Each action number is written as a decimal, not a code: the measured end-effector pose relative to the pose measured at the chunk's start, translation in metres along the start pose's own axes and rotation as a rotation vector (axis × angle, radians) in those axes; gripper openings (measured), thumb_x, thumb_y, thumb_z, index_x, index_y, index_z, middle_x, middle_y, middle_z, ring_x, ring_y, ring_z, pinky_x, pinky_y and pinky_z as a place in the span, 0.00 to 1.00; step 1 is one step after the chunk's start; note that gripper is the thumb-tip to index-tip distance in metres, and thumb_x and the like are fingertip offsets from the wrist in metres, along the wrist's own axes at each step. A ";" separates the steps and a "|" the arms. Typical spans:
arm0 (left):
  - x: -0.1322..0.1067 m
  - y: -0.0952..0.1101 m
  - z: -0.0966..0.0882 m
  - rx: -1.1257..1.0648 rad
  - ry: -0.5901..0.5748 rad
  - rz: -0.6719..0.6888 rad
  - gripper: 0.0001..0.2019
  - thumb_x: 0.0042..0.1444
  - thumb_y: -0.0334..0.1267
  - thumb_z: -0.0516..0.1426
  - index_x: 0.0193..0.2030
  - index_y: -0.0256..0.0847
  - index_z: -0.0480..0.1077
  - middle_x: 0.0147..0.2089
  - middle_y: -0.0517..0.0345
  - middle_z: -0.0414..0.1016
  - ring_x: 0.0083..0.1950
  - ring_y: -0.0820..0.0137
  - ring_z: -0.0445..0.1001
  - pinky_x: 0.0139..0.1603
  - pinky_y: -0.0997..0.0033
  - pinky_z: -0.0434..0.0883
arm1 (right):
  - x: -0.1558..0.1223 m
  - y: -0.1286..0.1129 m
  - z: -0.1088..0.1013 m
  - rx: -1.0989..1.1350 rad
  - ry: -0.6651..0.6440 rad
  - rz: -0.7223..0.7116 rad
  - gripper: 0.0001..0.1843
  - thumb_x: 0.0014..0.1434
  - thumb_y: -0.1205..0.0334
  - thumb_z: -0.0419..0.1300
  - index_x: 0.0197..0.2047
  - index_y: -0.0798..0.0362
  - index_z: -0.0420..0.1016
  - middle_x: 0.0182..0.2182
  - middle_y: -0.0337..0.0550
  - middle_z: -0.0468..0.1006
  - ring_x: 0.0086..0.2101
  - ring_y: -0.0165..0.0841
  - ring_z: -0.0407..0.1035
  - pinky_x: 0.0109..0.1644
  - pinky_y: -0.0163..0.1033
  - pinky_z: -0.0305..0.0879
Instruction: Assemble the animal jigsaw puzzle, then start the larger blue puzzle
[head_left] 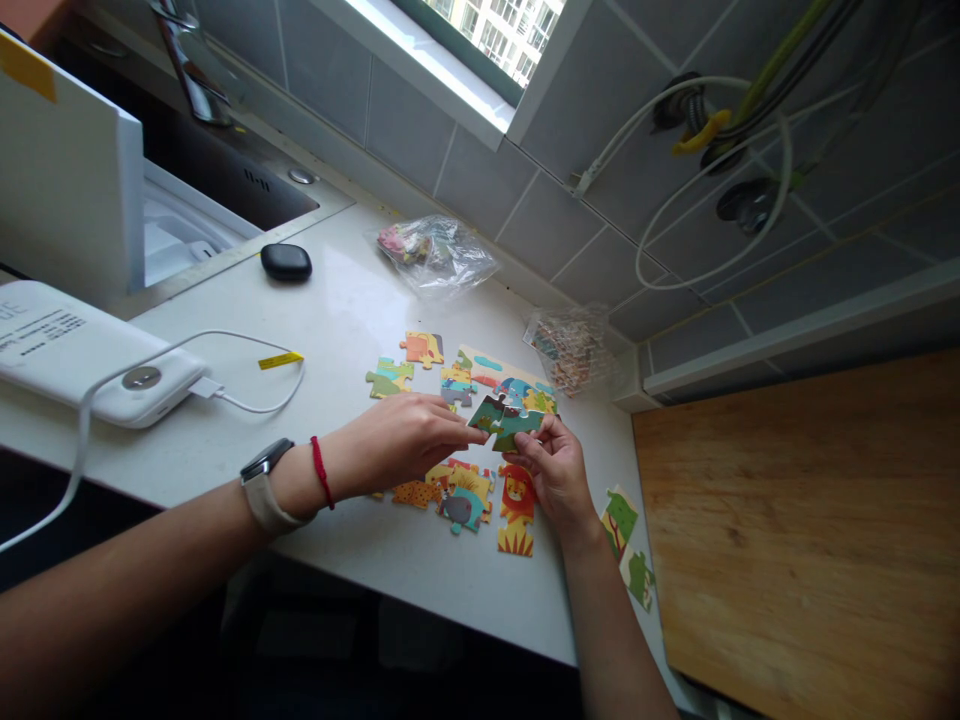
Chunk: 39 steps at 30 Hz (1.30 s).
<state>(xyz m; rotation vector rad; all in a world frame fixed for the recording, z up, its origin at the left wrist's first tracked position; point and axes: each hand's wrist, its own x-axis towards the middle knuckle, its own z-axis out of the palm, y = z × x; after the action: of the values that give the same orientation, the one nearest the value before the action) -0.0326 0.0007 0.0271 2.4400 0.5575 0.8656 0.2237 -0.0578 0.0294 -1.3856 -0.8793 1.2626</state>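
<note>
Two dark green jigsaw puzzle pieces point(517, 428) are held side by side just above the counter. My right hand point(556, 475) pinches the right-hand piece between thumb and fingers. At the left-hand piece point(487, 412), the fingertips of my left hand point(412, 437) grip its lower left edge; the left thumb is hidden. Behind them lies a joined strip of puzzle point(487, 365) with a blue animal. Nearer me are a lion piece point(516, 492) and a hippo piece point(463, 502), with a spotted orange piece point(416, 493) partly under my left hand.
Loose pieces lie farther left, among them an orange one point(422, 347) and a green one point(390, 378). Two clear bags point(450, 255) point(574, 345) of pieces stand by the wall. A wooden board point(810, 530) is at right; a white power bank point(112, 350) with a cable is at left.
</note>
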 end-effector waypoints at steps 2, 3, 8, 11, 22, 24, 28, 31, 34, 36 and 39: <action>0.000 0.001 -0.001 -0.020 0.033 0.032 0.15 0.70 0.29 0.56 0.56 0.44 0.81 0.38 0.55 0.84 0.39 0.68 0.80 0.40 0.70 0.76 | 0.000 -0.001 0.000 0.019 -0.001 -0.003 0.28 0.42 0.54 0.83 0.30 0.51 0.67 0.28 0.30 0.75 0.27 0.26 0.76 0.29 0.31 0.81; 0.001 0.002 -0.002 -0.027 0.049 0.046 0.14 0.71 0.29 0.56 0.56 0.43 0.81 0.38 0.55 0.84 0.39 0.68 0.80 0.40 0.70 0.76 | 0.000 -0.001 0.000 0.027 -0.003 -0.003 0.28 0.42 0.54 0.83 0.30 0.51 0.67 0.28 0.30 0.75 0.27 0.26 0.76 0.29 0.31 0.81; 0.001 0.003 -0.003 -0.036 0.102 0.074 0.14 0.71 0.31 0.56 0.57 0.43 0.80 0.39 0.54 0.84 0.39 0.69 0.80 0.41 0.72 0.76 | -0.002 -0.001 0.003 0.058 0.002 0.007 0.28 0.43 0.52 0.82 0.30 0.50 0.67 0.28 0.31 0.75 0.27 0.26 0.76 0.29 0.31 0.80; 0.001 0.004 -0.002 -0.042 0.114 0.077 0.14 0.71 0.30 0.57 0.56 0.43 0.81 0.40 0.55 0.84 0.39 0.69 0.80 0.41 0.72 0.76 | -0.003 -0.001 0.005 0.087 0.034 -0.001 0.28 0.42 0.53 0.83 0.30 0.50 0.66 0.27 0.30 0.75 0.26 0.25 0.75 0.28 0.30 0.80; 0.000 0.004 -0.002 -0.100 0.091 0.058 0.14 0.72 0.32 0.55 0.57 0.44 0.80 0.42 0.54 0.84 0.40 0.68 0.81 0.42 0.70 0.77 | -0.005 -0.002 0.009 0.084 0.028 -0.015 0.25 0.44 0.53 0.82 0.34 0.49 0.71 0.29 0.30 0.77 0.27 0.27 0.77 0.30 0.31 0.80; 0.000 0.005 -0.002 -0.125 0.067 0.070 0.15 0.72 0.31 0.55 0.59 0.43 0.79 0.42 0.54 0.85 0.41 0.68 0.80 0.43 0.69 0.77 | -0.007 -0.002 0.010 0.073 -0.001 -0.007 0.26 0.44 0.53 0.81 0.40 0.48 0.74 0.34 0.34 0.82 0.31 0.30 0.80 0.31 0.32 0.81; 0.001 0.007 -0.004 -0.184 0.026 0.113 0.18 0.72 0.29 0.54 0.62 0.43 0.77 0.42 0.54 0.85 0.42 0.67 0.79 0.46 0.68 0.76 | -0.009 -0.001 0.011 0.079 -0.045 0.016 0.27 0.45 0.53 0.80 0.45 0.48 0.75 0.41 0.40 0.86 0.33 0.33 0.82 0.31 0.33 0.81; 0.001 0.009 -0.004 -0.195 0.021 0.129 0.18 0.71 0.29 0.54 0.63 0.44 0.76 0.42 0.55 0.85 0.41 0.67 0.78 0.46 0.68 0.75 | -0.010 0.000 0.011 0.091 -0.057 0.022 0.28 0.45 0.53 0.80 0.46 0.48 0.74 0.39 0.40 0.87 0.30 0.32 0.82 0.28 0.32 0.80; 0.001 0.009 -0.004 -0.187 0.029 0.131 0.17 0.71 0.29 0.55 0.62 0.44 0.77 0.41 0.55 0.85 0.40 0.67 0.78 0.45 0.69 0.75 | -0.012 -0.001 0.010 0.084 -0.078 0.035 0.30 0.45 0.51 0.80 0.46 0.48 0.72 0.36 0.38 0.86 0.28 0.33 0.81 0.27 0.33 0.79; 0.001 0.009 -0.003 -0.186 0.030 0.133 0.17 0.71 0.28 0.55 0.61 0.44 0.78 0.42 0.55 0.85 0.40 0.67 0.78 0.45 0.68 0.75 | -0.013 -0.003 0.011 0.086 -0.088 0.051 0.31 0.45 0.52 0.80 0.46 0.46 0.69 0.34 0.36 0.85 0.27 0.33 0.81 0.27 0.34 0.80; 0.001 0.009 -0.004 -0.195 0.015 0.135 0.17 0.70 0.27 0.55 0.60 0.44 0.78 0.42 0.56 0.85 0.39 0.67 0.79 0.44 0.68 0.75 | -0.014 -0.004 0.012 0.081 -0.114 0.076 0.31 0.44 0.53 0.81 0.44 0.46 0.68 0.30 0.33 0.84 0.25 0.33 0.80 0.27 0.35 0.80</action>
<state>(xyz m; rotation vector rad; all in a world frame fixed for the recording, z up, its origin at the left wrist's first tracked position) -0.0320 -0.0048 0.0354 2.3141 0.3009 0.9468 0.2094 -0.0681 0.0378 -1.3031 -0.8499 1.4315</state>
